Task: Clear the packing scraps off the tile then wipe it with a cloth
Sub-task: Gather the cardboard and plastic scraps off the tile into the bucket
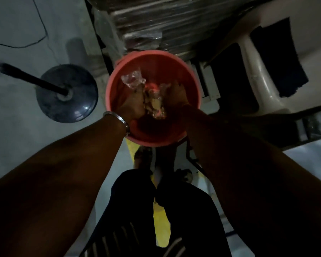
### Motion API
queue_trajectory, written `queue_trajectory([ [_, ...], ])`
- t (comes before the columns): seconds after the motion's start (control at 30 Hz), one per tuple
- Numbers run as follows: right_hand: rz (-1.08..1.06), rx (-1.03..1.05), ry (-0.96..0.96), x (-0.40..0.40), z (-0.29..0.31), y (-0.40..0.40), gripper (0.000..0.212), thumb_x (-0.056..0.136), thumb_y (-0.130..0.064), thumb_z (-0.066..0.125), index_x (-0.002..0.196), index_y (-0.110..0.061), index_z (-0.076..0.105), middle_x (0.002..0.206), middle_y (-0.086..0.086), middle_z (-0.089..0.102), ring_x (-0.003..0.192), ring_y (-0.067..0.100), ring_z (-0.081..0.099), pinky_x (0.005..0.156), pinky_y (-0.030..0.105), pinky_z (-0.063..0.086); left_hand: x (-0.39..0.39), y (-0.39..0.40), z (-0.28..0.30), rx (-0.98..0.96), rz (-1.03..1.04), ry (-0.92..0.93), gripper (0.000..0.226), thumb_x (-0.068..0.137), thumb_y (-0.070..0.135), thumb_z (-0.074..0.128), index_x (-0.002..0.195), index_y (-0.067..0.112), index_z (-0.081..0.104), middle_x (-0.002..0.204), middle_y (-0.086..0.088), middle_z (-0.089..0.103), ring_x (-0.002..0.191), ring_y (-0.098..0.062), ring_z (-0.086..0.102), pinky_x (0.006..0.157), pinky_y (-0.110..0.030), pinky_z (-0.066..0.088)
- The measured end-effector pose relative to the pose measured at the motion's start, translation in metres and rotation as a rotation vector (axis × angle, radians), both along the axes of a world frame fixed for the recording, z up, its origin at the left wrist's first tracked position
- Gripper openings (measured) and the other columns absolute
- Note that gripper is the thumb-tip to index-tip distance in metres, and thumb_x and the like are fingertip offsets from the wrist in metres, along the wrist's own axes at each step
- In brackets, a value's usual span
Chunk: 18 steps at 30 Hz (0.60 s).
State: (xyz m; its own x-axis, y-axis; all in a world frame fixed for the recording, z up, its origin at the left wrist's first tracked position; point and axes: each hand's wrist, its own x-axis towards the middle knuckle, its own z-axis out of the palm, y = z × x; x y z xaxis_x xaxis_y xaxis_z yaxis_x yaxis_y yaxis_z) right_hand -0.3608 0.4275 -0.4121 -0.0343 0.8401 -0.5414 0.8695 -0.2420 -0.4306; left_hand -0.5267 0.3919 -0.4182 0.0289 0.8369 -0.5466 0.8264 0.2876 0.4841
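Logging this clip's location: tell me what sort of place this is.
Probably a storeroom or warehouse floor: shrink-wrapped stacked goods, a plastic chair, a round stand base on bare floor, a red bucket for scraps.

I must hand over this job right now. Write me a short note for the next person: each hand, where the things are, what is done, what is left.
Left hand and right hand: both inside the red bucket, pressing a wad of packing scraps between them. A clear plastic scrap sits at the left fingertips.
Done: scraps gathered and brought to the bucket.
Left: let go of the scraps, then wipe the tile. Neither the tile surface nor a cloth can be made out in this dim view, so check the tile for leftovers first.
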Motion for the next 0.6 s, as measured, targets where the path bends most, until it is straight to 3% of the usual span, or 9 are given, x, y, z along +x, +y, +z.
queue_trajectory([
  [0.1,-0.074,0.074,0.013,0.001,-0.004,0.000,0.044,0.094,-0.017,0.062,0.136,-0.006,0.056,0.132,0.018,0.063,0.124,0.036,0.059,0.107,0.040,0.047,-0.001,-0.008,0.000,0.020,0.048,0.018,0.085,0.088,0.009,0.068,0.158,0.005,0.019,0.116,-0.014,0.069,0.101,-0.031,0.067,0.090,-0.037,0.050],
  [0.17,-0.064,0.082,0.030,0.001,-0.001,-0.001,0.040,0.091,-0.023,0.064,0.129,-0.011,0.062,0.122,0.012,0.071,0.114,0.032,0.067,0.099,0.039,0.054,-0.001,-0.010,0.010,0.061,0.036,0.048,0.061,0.086,0.003,0.065,0.144,0.000,0.045,0.110,-0.021,0.073,0.100,-0.038,0.070,0.086,-0.039,0.052],
  [0.23,-0.018,0.047,0.037,-0.002,0.018,-0.005,0.049,0.090,-0.023,0.063,0.137,-0.008,0.057,0.130,0.016,0.067,0.123,0.035,0.063,0.107,0.039,0.049,0.002,-0.011,0.030,0.066,-0.034,0.055,0.039,0.083,0.004,0.066,0.122,0.004,0.065,0.110,-0.020,0.073,0.104,-0.038,0.070,0.088,-0.039,0.053],
  [0.3,0.071,-0.012,0.042,-0.005,0.040,-0.013,0.064,0.093,-0.019,0.061,0.150,0.001,0.040,0.149,0.024,0.050,0.141,0.040,0.044,0.119,0.038,0.027,0.006,-0.012,0.047,0.034,-0.092,0.043,0.042,0.080,0.007,0.069,0.122,0.010,0.066,0.122,-0.016,0.069,0.117,-0.037,0.063,0.098,-0.043,0.050],
  [0.37,0.078,-0.030,0.069,-0.004,0.059,-0.020,0.076,0.092,-0.016,0.064,0.156,0.004,0.027,0.154,0.029,0.041,0.146,0.042,0.033,0.121,0.035,0.018,0.011,-0.013,0.064,-0.017,-0.119,0.082,0.047,0.082,0.010,0.072,0.128,0.009,0.063,0.137,-0.018,0.057,0.128,-0.038,0.051,0.107,-0.045,0.041],
  [0.5,0.086,-0.026,0.079,-0.004,0.083,-0.030,0.090,0.088,-0.032,0.066,0.158,0.001,0.022,0.152,0.026,0.046,0.145,0.042,0.036,0.121,0.037,0.022,0.013,-0.012,0.086,-0.041,-0.148,0.078,0.061,0.079,0.038,0.065,0.131,0.007,0.061,0.137,-0.021,0.049,0.127,-0.042,0.048,0.104,-0.036,0.038],
  [0.57,0.090,-0.034,0.068,-0.003,0.094,-0.035,0.101,0.077,-0.049,0.057,0.159,-0.002,0.023,0.152,0.026,0.047,0.144,0.043,0.038,0.120,0.042,0.028,0.011,-0.011,0.087,-0.065,-0.168,0.090,0.060,0.087,0.021,0.068,0.143,0.008,0.052,0.144,-0.019,0.048,0.132,-0.039,0.048,0.106,-0.036,0.039],
  [0.6,0.100,-0.041,0.058,-0.002,0.098,-0.038,0.101,0.078,-0.051,0.055,0.162,-0.006,0.019,0.154,0.025,0.044,0.145,0.043,0.036,0.120,0.045,0.029,0.009,-0.011,0.086,-0.050,-0.179,0.090,0.071,0.087,0.016,0.070,0.152,0.011,0.042,0.150,-0.018,0.042,0.135,-0.038,0.046,0.110,-0.037,0.038],
])
